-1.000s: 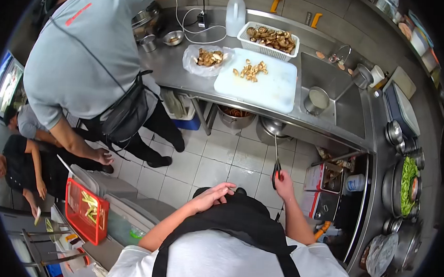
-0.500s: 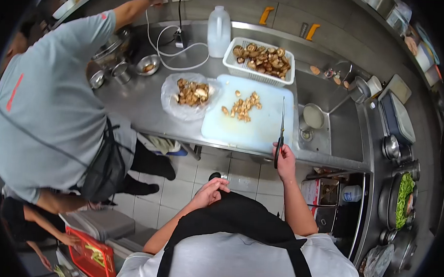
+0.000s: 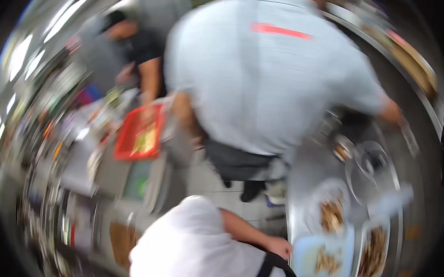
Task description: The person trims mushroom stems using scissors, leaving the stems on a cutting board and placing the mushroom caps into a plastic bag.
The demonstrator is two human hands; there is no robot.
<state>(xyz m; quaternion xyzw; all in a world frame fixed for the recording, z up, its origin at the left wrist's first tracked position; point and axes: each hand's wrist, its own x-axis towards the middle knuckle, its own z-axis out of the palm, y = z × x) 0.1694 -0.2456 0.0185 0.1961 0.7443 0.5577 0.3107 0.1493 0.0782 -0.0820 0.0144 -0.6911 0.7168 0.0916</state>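
My left hand (image 3: 279,247) is near the steel counter's front edge, just left of the pale cutting board (image 3: 346,247). Motion blur smears its fingers, so whether it is open or closed does not show. Cut brown mushroom pieces (image 3: 327,262) lie on the board. Behind the board, a clear plastic bag (image 3: 312,207) holds more mushrooms (image 3: 332,217). A white basket (image 3: 387,240) of mushrooms stands beside the board, against the wall side. My right hand is outside the frame, and the scissors cannot be made out.
A person in a grey shirt (image 3: 264,81) stands close ahead at the counter, one arm stretched toward the wall. Another person in black (image 3: 148,61) reaches into a red crate (image 3: 125,137) of yellowish pieces. A white cable (image 3: 349,178) and a small metal bowl (image 3: 343,147) are on the counter.
The view has swung left, shifting the counter to the right side and blurring the picture. My right hand with the black-handled scissors has left the frame. My left hand now appears beside the counter.
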